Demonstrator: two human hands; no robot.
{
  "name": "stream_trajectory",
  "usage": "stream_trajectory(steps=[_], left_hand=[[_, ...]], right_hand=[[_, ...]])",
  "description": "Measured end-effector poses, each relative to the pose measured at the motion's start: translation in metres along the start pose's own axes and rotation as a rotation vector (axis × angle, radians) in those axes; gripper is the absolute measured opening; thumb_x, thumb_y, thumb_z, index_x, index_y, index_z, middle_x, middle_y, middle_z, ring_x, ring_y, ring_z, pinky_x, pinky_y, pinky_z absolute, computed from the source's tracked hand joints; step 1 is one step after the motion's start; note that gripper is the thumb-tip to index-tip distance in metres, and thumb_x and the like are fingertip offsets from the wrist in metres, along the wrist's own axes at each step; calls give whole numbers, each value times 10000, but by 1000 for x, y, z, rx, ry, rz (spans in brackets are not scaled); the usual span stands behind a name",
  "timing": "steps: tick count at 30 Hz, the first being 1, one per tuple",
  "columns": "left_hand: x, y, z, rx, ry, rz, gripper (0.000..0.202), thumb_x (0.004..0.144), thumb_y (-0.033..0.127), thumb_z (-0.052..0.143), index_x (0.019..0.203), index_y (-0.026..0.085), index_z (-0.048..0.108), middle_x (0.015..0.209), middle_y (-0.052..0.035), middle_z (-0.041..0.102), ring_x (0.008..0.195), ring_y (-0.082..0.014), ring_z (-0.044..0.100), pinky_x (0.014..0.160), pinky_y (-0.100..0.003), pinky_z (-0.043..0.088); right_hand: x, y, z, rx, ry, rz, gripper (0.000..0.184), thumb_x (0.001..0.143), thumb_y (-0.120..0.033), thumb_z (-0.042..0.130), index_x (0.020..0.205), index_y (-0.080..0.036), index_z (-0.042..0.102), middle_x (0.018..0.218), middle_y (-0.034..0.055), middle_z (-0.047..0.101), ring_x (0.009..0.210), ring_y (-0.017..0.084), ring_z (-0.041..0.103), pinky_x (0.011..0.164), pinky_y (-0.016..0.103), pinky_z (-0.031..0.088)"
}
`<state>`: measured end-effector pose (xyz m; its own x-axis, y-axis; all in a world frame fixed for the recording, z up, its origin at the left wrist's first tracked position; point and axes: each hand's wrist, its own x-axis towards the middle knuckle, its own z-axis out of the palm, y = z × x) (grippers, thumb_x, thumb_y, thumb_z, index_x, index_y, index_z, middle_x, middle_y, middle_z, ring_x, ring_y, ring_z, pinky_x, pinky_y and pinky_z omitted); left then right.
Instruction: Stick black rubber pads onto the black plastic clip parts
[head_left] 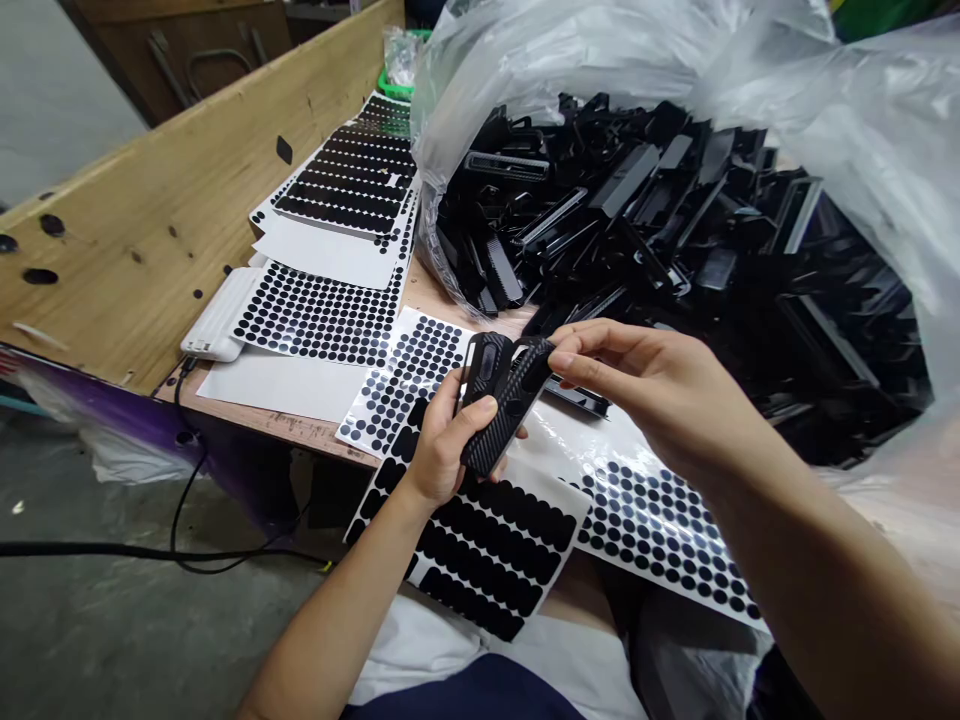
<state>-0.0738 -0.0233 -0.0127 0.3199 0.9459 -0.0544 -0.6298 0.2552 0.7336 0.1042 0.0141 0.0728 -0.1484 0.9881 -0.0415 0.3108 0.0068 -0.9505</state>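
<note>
In the middle of the head view, my left hand [442, 445] is closed around a black plastic part [491, 440] with a carbon-fibre pattern. It looks like two long pieces side by side, spread in a V at the top; I cannot tell whether they are joined. My right hand [637, 370] pinches the part's upper right end with thumb and forefinger. Whether a small sticker sits between those fingertips is hidden. Just below the part, a sheet of large black stickers [495, 540] lies over my lap and the table edge.
A clear plastic bag [480, 60] full of black plastic parts [600, 210] fills the right. Sheets of round black stickers [322, 315] cover the table, near a white power bank [221, 315] with a cable. A wooden board [225, 150] borders the left side.
</note>
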Motion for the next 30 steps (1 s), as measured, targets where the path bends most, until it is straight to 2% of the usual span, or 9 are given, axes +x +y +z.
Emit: stream_trajectory(steps=[7, 10, 15, 22, 30], left_hand=[[-2, 1, 1, 5, 11, -5, 512, 864, 499, 731, 1155, 206, 429, 726, -17, 718, 412, -103, 557, 373, -183, 446], [-1, 1, 1, 4, 13, -11, 518, 859, 504, 731, 1155, 208, 426, 724, -11, 715, 404, -100, 551, 374, -184, 445], [-1, 2, 1, -2, 26, -10, 533, 853, 512, 734, 1165, 203, 431, 737, -20, 721, 386, -94, 534, 374, -189, 432], [-2, 2, 0, -17, 59, -29, 556, 850, 522, 740, 1184, 207, 428, 739, -24, 722, 378, -94, 536, 372, -183, 427], [-2, 4, 1, -31, 51, -7, 541, 850, 478, 751, 1194, 206, 433, 793, -13, 715, 373, -81, 530, 375, -191, 445]], right_hand=[[-1, -5, 2, -98, 37, -67, 435, 725, -633, 828, 793, -214, 732, 931, 58, 735, 872, 220, 667, 796, 350, 550], [-2, -6, 4, -117, 54, -86, 405, 747, -601, 816, 809, -210, 726, 928, 66, 742, 847, 225, 680, 772, 358, 574], [-3, -4, 5, -192, 95, -170, 328, 809, -540, 778, 850, -215, 754, 941, 71, 765, 867, 239, 706, 816, 381, 584], [0, -4, 5, -207, 74, -221, 296, 845, -509, 753, 858, -215, 773, 935, 80, 782, 851, 249, 726, 804, 390, 604], [-3, -2, 11, -212, 128, -266, 207, 868, -436, 743, 844, -233, 778, 939, 60, 775, 847, 238, 735, 785, 376, 616]])
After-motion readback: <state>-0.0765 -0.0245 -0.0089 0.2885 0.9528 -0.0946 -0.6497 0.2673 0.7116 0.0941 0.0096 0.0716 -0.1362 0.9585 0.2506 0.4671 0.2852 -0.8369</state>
